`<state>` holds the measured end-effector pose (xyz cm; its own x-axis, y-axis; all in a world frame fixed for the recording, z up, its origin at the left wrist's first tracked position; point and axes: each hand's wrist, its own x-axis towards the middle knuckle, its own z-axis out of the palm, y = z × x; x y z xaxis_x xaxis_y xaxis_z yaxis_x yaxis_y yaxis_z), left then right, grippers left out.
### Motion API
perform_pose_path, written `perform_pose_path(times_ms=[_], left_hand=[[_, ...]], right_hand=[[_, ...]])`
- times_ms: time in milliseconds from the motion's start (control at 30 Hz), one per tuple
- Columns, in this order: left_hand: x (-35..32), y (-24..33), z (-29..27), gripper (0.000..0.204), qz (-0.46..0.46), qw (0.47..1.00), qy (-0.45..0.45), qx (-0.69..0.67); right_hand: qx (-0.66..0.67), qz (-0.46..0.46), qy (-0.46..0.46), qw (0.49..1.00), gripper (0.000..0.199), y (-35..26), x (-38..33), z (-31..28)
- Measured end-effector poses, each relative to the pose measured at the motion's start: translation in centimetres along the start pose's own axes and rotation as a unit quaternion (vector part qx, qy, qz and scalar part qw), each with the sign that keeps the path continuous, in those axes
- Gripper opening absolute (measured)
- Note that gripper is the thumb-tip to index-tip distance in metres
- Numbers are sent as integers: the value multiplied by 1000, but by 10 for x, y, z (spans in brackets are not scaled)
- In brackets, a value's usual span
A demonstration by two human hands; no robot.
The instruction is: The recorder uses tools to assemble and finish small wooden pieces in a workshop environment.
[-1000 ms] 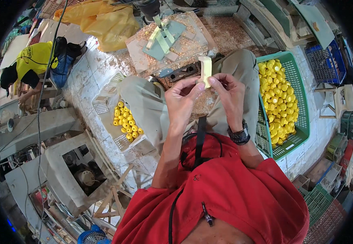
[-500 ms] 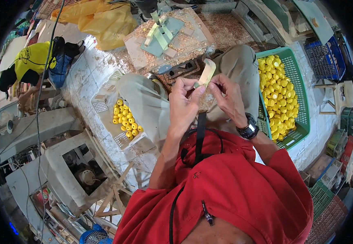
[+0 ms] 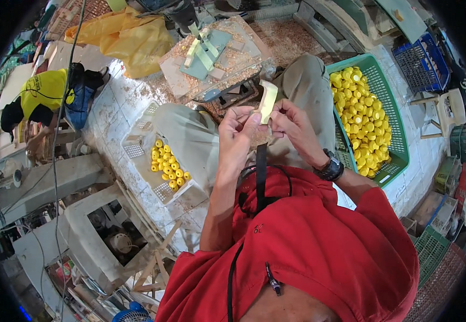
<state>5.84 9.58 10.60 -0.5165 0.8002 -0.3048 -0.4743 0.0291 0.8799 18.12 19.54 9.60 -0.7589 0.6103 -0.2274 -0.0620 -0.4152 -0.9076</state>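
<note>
A curved, pale yellow strip (image 3: 268,102) stands up between my hands over my lap, its top end curling over to the left; I cannot make out its material. My left hand (image 3: 236,137) pinches the lower end between thumb and fingers. My right hand (image 3: 297,130) is closed at the strip's lower right edge, thumb and fingertips pressed together. Part of the strip's lower end is hidden by the fingers. Beyond my hands is a low work board (image 3: 171,75) covered in shavings, with a green plate (image 3: 221,40) and pale yellow strips on it.
On my right stands a green basket (image 3: 399,129) full of round yellow pieces (image 3: 359,118). A white crate (image 3: 136,150) on my left holds yellow bead-like pieces (image 3: 168,166). A yellow plastic sheet (image 3: 131,43) lies beyond. A person in a yellow shirt (image 3: 45,91) bends at far left.
The strip has turned a little, and my right fingers have closed in around its lower edge. The whole view has shifted slightly. Both hands remain over my lap.
</note>
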Motion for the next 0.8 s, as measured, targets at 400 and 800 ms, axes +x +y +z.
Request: perform_pose_path(times_ms=[400,800], left_hand=[[-29,26,13,27,-30,987,-111,-115],[-25,42,8,33,-87,963,-235,-101]], right_hand=[[24,24,20,999,13,-51,-47,12],[-106,-26,-61,992,17,-61,-69,14]])
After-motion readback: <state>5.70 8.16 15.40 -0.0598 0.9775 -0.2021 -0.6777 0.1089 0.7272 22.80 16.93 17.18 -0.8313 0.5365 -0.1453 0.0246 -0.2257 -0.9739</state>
